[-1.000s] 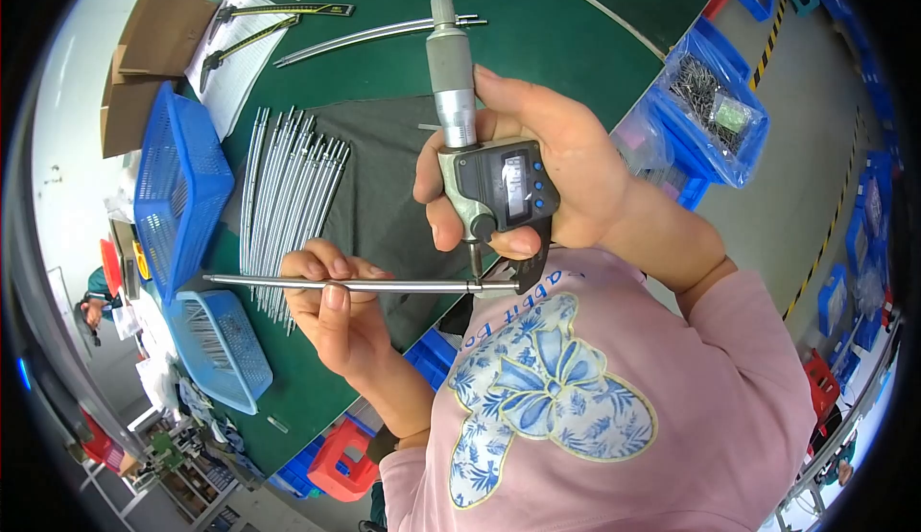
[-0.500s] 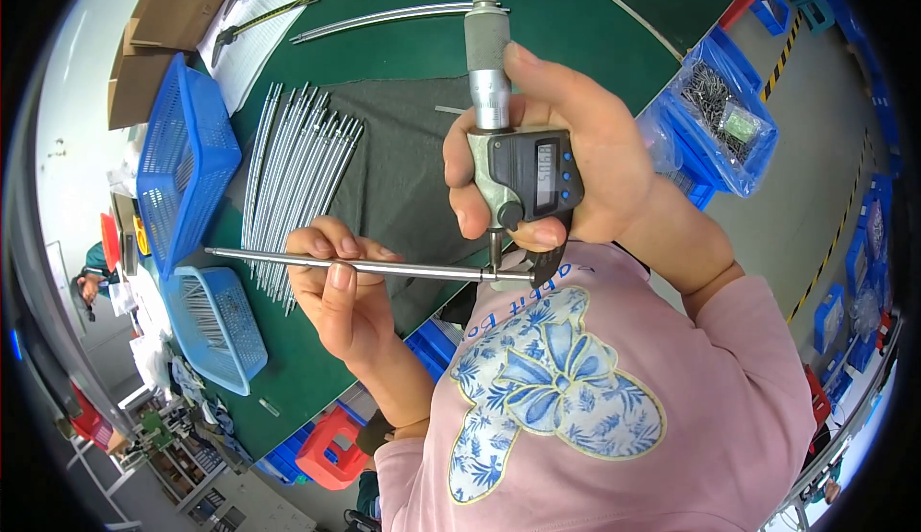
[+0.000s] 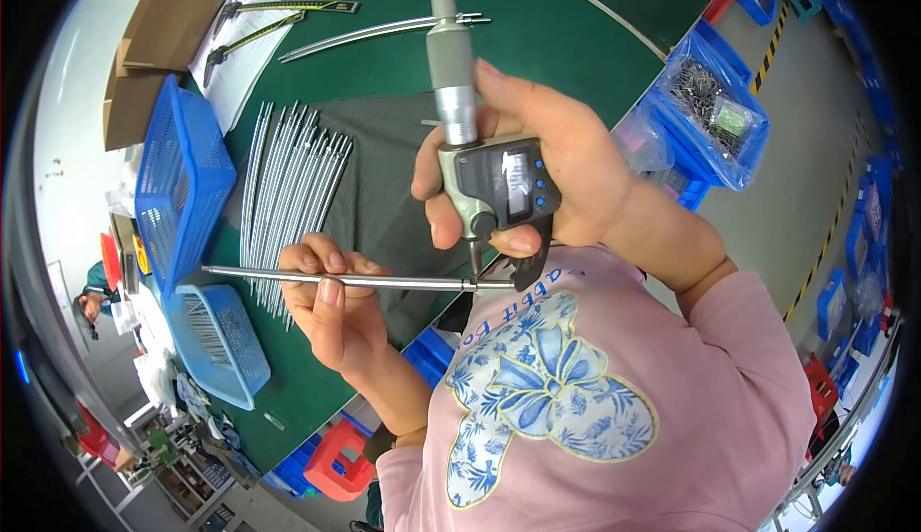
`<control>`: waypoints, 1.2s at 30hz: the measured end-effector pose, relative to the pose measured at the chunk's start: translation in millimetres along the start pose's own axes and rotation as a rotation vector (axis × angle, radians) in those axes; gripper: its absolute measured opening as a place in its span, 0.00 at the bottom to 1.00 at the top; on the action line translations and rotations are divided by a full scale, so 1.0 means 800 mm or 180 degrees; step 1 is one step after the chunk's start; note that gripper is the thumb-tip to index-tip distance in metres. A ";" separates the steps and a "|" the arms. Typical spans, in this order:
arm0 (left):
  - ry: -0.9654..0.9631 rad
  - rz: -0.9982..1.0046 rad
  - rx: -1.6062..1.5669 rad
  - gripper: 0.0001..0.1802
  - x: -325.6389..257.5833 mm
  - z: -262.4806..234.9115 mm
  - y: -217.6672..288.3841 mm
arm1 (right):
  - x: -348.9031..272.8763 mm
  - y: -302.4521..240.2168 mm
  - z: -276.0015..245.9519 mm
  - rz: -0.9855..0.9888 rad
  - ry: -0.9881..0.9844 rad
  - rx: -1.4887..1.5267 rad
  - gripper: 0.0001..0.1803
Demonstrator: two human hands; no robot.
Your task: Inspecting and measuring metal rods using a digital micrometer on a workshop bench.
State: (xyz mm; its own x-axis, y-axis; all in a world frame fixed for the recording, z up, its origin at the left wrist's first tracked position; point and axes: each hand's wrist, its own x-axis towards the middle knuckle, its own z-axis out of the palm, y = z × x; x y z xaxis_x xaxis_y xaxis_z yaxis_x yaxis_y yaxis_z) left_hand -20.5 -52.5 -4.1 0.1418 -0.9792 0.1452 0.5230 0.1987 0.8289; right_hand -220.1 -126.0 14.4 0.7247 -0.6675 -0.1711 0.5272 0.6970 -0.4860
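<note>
My right hand (image 3: pixel 585 153) is wrapped round a digital micrometer (image 3: pixel 472 182), its grey thimble up and its frame down toward my chest. My left hand (image 3: pixel 336 307) pinches a thin steel rod (image 3: pixel 413 283) between thumb and fingers, holding it nearly level. The rod's right end, by a dark groove, lies at the micrometer's jaws. Whether both jaws touch it I cannot tell. Beyond my left hand a row of similar steel rods (image 3: pixel 288 196) lies side by side, partly on a dark grey cloth (image 3: pixel 384 139).
Two blue baskets stand at the left: a deeper one (image 3: pixel 182 187) and a lighter one (image 3: pixel 225 340) with rods inside. Two calipers (image 3: pixel 307 6) lie on paper beside a cardboard box (image 3: pixel 158 38). More rods (image 3: pixel 374 29) rest on the green table. A blue bin (image 3: pixel 705 100) of small metal parts stands right.
The micrometer has tilted, its thimble end leaning further left, and has shifted left with my right hand. The rod stays in my left hand, its end still at the jaws. The view has shifted slightly.
</note>
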 end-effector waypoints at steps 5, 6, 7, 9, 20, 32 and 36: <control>-0.0083 0.0203 -0.0323 0.15 0.002 -0.002 0.007 | -0.009 0.003 -0.009 -0.0255 0.0127 -0.0945 0.27; -0.0057 0.0240 -0.0299 0.15 0.003 -0.002 0.008 | -0.011 0.004 -0.010 -0.0399 0.0199 -0.1444 0.23; 0.0026 0.0320 -0.0285 0.15 0.002 -0.002 0.008 | -0.018 0.001 -0.002 -0.0330 0.0273 -0.1505 0.16; 0.0112 0.0447 -0.0241 0.17 0.001 -0.004 0.008 | -0.016 0.003 -0.003 -0.0292 0.0264 -0.1586 0.15; 0.0158 0.0074 0.0287 0.13 -0.006 -0.010 0.003 | -0.015 0.009 0.002 -0.1015 0.0792 -0.2123 0.13; -0.0102 0.0019 0.0083 0.13 -0.005 -0.005 0.002 | 0.001 -0.007 -0.008 -0.0004 0.0203 -0.0028 0.34; -0.0094 -0.0025 0.0094 0.13 -0.006 -0.007 0.003 | 0.003 -0.006 -0.008 0.0085 0.0150 0.0113 0.34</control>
State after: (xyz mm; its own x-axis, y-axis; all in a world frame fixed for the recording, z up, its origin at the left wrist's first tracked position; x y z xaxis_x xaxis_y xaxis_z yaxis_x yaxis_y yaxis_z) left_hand -15.5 -47.4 -6.1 0.1126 -0.9816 0.1542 0.4989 0.1901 0.8455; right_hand -223.4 -132.7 11.1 0.7175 -0.6595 -0.2241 0.5240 0.7231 -0.4502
